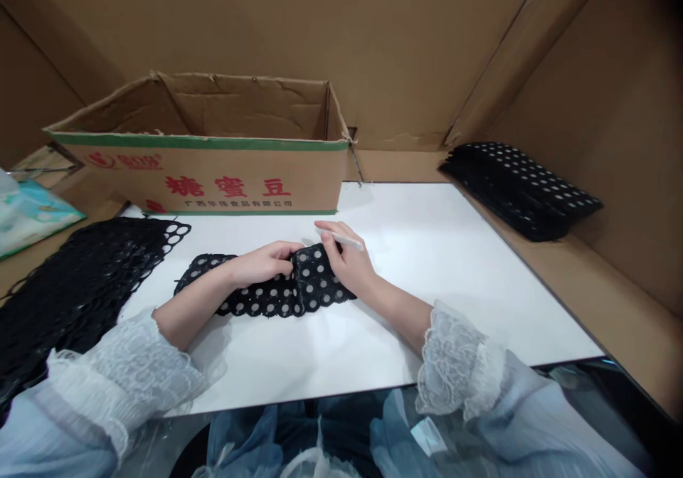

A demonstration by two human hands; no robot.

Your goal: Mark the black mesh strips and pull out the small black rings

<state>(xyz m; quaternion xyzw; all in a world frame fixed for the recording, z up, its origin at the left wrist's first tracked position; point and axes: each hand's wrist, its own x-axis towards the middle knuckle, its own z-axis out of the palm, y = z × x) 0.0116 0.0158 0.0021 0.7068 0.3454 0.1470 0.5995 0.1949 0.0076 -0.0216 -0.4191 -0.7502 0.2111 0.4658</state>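
A black piece with rows of round pale spots (261, 299) lies on the white board (427, 250), with a seam or fold running down it right of its middle. My left hand (267, 261) rests on its upper edge, thumb and fingers closed on the black piece near that seam. My right hand (346, 257) holds a thin white stick-like tool (341, 237) between thumb and fingers, over the right end of the piece. The tool points up and to the left.
An open cardboard box (213, 176) with red lettering stands behind the hands. Black ring-patterned sheets (80, 279) are piled at left, beside a blue-green packet (37, 211). A stack of dotted black pieces (517, 186) lies at back right. Cardboard walls (395, 51) surround the board.
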